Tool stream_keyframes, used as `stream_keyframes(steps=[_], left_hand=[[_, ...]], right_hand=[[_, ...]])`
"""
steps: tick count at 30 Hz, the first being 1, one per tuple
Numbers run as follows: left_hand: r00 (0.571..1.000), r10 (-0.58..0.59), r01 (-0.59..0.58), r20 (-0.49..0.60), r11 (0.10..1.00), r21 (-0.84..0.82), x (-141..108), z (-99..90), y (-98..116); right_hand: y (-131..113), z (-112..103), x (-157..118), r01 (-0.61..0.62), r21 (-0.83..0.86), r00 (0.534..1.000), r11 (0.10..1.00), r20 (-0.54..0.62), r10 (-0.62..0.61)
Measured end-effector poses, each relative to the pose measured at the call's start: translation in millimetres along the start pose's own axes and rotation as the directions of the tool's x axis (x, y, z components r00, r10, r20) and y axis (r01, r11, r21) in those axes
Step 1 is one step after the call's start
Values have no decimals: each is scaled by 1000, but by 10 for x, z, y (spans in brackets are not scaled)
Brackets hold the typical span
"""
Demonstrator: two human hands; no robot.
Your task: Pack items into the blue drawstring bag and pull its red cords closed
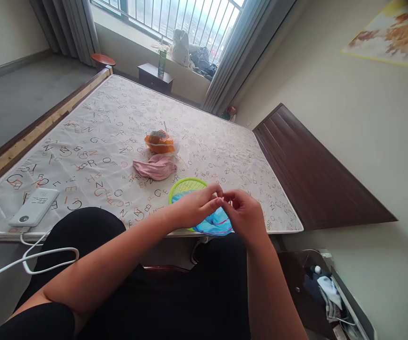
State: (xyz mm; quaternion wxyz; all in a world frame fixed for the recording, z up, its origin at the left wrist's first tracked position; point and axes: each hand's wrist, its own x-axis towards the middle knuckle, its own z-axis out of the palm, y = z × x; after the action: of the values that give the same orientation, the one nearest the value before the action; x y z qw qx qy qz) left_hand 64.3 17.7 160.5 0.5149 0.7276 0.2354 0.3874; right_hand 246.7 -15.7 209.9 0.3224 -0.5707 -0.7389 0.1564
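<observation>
White power bank [33, 207] w/ white cable [49, 259] sits at the near left of the mattress [221, 141], its small print unreadable; the mattress print shows scattered letters, e.g. G, E, R, O. Mid-bed, orange item in clear bag [160, 142] lies just far of pink cloth [155, 167]. L hand [196, 208] and R hand [246, 215] are half-closed, fingertips meeting; can't tell if they hold anything. Blue fabric [214, 222] lies under both at the near edge, green-rimmed round mesh [187, 186] just far-left of it, nearer L hand.
</observation>
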Motion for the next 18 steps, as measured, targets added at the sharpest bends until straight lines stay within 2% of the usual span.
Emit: stream_keyframes(steps=[2,4,5,6,7,9,11,12,14,18], left_hand=[[999,-43,41,-23,996,-82,17,19,-41],[995,-93,90,-19,989,-120,26,41,-89],[993,-117,116,-2,986,-118,25,53,-115],[990,-138,139,22,984,-109,20,66,-140],[988,-150,154,45,983,-104,11,78,-163],[987,-151,158,60,980,-119,-14,99,-195],[989,-143,145,20,978,-153,-37,113,-204],[990,-141,138,-7,976,-166,-45,117,-201],[990,-138,128,-37,974,-185,-56,127,-188],[996,-88,87,9,960,-266,-55,160,-200]], right_hand=[[56,-21,-24,-16,-18,987,1000,-163,13],[112,-74,-23,-54,65,939,996,-336,73],[134,-113,-12,-66,122,916,990,-385,109],[150,-157,4,-73,167,912,983,-388,134],[156,-201,20,-77,192,933,978,-333,139],[137,-263,41,-90,169,991,982,-84,105],[88,-255,36,-73,92,985,993,165,57],[60,-221,23,-54,57,970,997,239,39],[12,-110,-15,-28,13,957,1000,290,23],[-23,88,-76,-51,38,971,998,234,41]])
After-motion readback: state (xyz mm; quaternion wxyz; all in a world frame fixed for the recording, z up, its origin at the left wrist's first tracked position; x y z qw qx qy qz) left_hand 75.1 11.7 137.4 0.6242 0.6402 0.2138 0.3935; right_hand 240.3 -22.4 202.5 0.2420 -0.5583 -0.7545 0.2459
